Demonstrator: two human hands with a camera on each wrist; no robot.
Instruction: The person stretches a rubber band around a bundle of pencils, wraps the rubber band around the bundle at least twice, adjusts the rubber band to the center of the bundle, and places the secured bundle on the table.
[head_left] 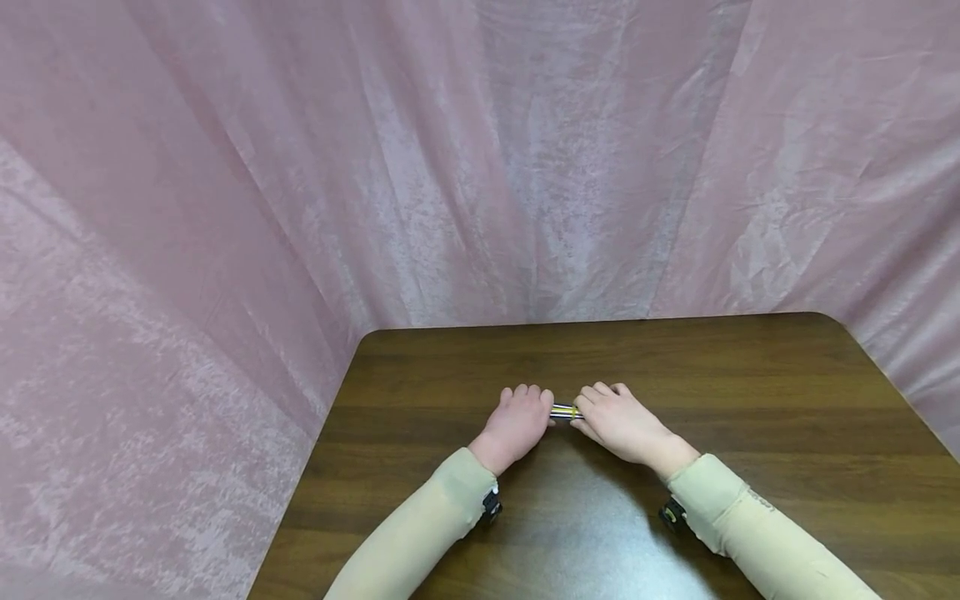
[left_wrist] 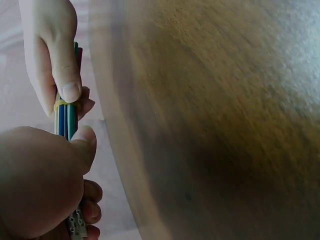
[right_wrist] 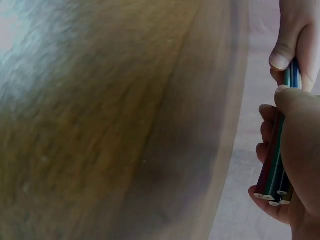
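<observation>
Both hands hold one bundle of colored pencils [head_left: 562, 412] above the wooden table, lying roughly level between them. My left hand [head_left: 517, 425] wraps its left part, thumb along the side. In the left wrist view a pale patterned end [left_wrist: 76, 225] pokes out below that palm. My right hand [head_left: 622, 425] grips the other part. Flat pencil ends in red, green and dark colors [right_wrist: 274, 187] stick out past its palm in the right wrist view. A yellow rubber band [left_wrist: 58, 104] circles the bundle right at the right thumb. Fingers cover most of the pencils.
The brown wooden table [head_left: 787, 400] has rounded far corners. Pink velvet curtains [head_left: 450, 167] hang close behind its far edge and along both sides. A small dark camera [head_left: 491, 506] sits at the left cuff, another wrist camera [head_left: 672, 515] at the right cuff.
</observation>
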